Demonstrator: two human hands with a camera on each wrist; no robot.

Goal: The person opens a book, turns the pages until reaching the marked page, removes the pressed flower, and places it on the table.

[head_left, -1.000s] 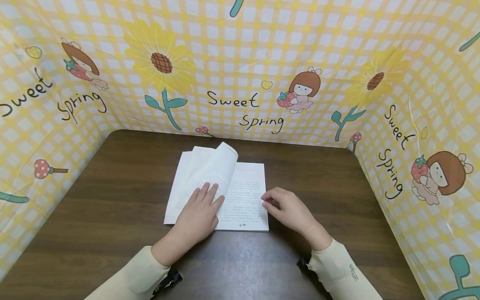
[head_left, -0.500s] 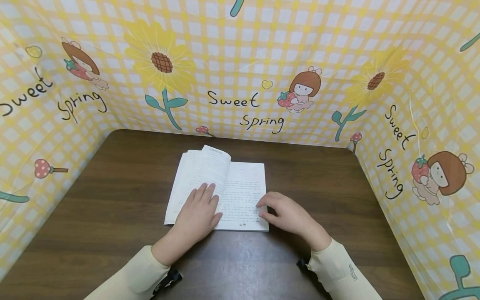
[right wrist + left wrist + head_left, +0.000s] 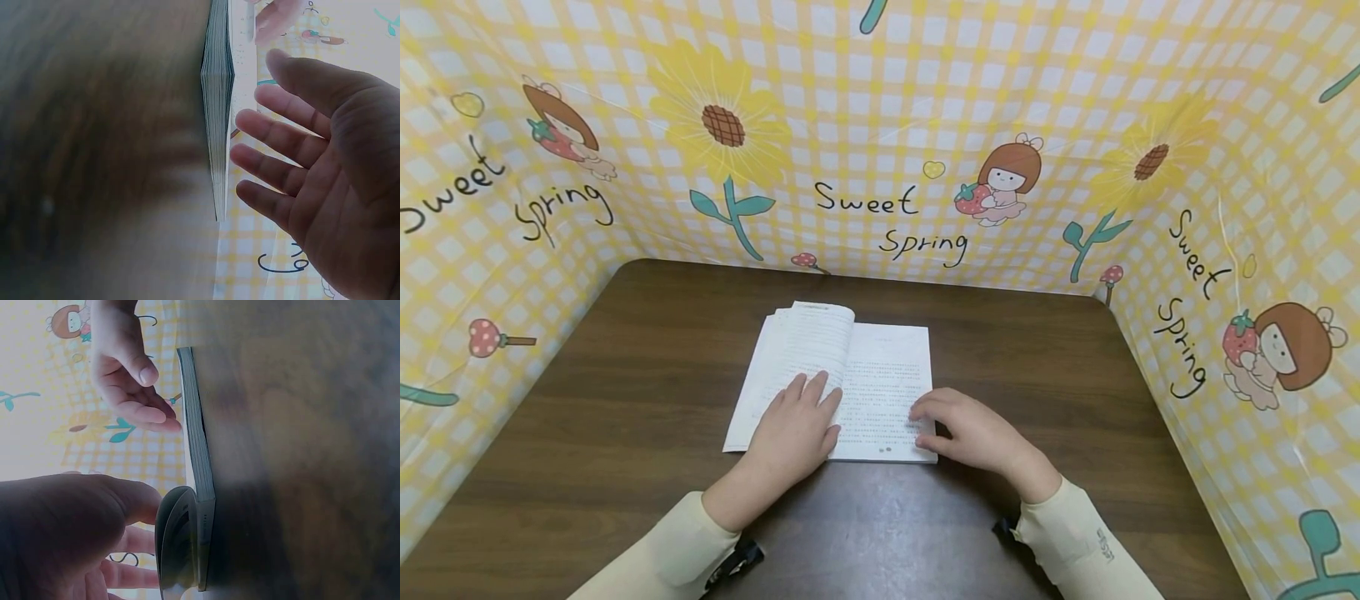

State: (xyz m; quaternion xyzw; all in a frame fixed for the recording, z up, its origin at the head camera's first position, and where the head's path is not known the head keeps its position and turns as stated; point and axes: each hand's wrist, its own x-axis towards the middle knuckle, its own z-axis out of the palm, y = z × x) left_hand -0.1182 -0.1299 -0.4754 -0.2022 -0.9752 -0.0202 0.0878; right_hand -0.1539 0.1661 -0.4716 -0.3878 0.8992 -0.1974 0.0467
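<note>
An open book [image 3: 887, 358] with printed white pages lies on the dark wooden table. My left hand [image 3: 796, 421] rests with straight fingers on its left-hand pages, close to the spine; in the left wrist view these pages [image 3: 175, 519] bow up beneath the thumb. At the book's right edge is my right hand [image 3: 973, 429], fingers loosely bent over the margin and holding nothing. From the right wrist view, the fingertips of the right hand [image 3: 300, 150] are spread just above the page, beside the thick page block [image 3: 217, 94].
A yellow checked cloth [image 3: 865, 100] with flowers and cartoon figures stands around the back and both sides of the brown table [image 3: 655, 375]. Dark bands [image 3: 733, 567] sit under the sleeves at the wrists.
The curling leaf under my left hand has come down leftward and lies flatter on the left side. My right hand has shifted slightly left and toward me, over the right page's edge.
</note>
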